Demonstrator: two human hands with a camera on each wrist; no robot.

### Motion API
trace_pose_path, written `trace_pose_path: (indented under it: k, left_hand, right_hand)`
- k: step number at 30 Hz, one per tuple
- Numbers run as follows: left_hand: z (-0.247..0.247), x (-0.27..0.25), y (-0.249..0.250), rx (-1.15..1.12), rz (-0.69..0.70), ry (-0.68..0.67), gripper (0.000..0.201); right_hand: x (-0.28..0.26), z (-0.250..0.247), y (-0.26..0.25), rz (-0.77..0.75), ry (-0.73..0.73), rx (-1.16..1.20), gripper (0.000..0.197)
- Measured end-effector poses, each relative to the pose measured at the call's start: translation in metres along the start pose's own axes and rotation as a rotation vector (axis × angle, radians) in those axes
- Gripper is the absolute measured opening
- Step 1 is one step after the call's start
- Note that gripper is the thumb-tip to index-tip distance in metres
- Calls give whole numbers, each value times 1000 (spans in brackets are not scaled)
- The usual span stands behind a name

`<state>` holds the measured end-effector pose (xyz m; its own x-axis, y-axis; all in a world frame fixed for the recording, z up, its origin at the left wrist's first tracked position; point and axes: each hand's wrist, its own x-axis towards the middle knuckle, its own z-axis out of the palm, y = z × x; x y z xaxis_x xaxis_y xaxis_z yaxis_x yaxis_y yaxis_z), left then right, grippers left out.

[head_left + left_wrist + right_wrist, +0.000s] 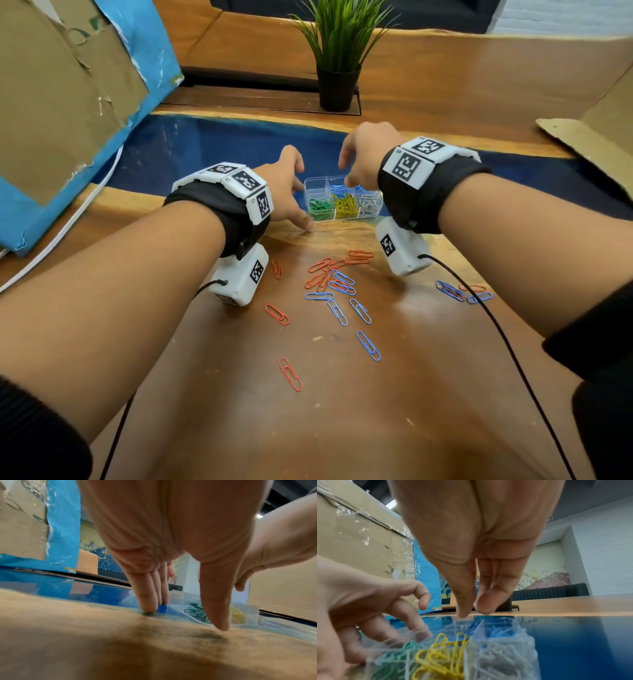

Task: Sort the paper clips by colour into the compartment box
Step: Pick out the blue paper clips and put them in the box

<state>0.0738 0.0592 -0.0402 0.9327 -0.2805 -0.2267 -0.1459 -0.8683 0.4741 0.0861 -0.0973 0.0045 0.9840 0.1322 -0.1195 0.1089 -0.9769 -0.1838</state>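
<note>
The clear compartment box (343,216) stands where the wood meets the blue inlay. Its front row holds green clips (320,206), yellow clips (346,205) and white clips (370,202); blue clips (500,633) lie in a back compartment. My left hand (294,195) rests against the box's left side, fingers straight, thumb (221,623) on the table at the front corner. My right hand (473,612) hangs over the back row, fingers pointing down, thumb and forefinger tips close together with nothing visible between them. Loose red clips (322,270) and blue clips (337,310) lie on the wood nearer me.
A potted plant (337,68) stands behind the box. Cardboard with blue paper (68,102) leans at the left beside a white cable (68,219), and a cardboard flap (599,137) sits at the right. More clips (452,291) lie under my right forearm. Black cables (507,342) trail from the wrist cameras.
</note>
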Motion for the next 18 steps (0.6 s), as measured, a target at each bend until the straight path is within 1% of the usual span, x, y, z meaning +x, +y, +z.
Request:
trace_pose_path:
  k: [2,4,6,8,10,13,15,18]
  left_hand:
    - [0,-1,-1,-18,4,9,75]
    - [0,-2,-2,-46,1,26,72]
    - [0,-4,-2,-43,-1,41,69]
    - [0,-6,-2,1,-1,51,63]
    - [0,-10,-2,29,3,50,56]
    - [3,-13,2,89,4,33,51]
    - [5,-16,8,161,12,5,52]
    - [6,-20,16,232,17,-44,47]
  right_hand:
    - [0,4,4,19,32,36,14]
    - [-3,4,8,1,66,52,18]
    - [-11,4,12,-52,68,34,16]
    - [-25,5,14,-119,1,13,14]
    - [-42,9,14,-178,-107,-20,10]
    - [-66,19,14,-247,-259,-104,5]
    - [-76,25,13,-254,-320,-106,15]
    - [-82,33,8,-254,-309,-105,25]
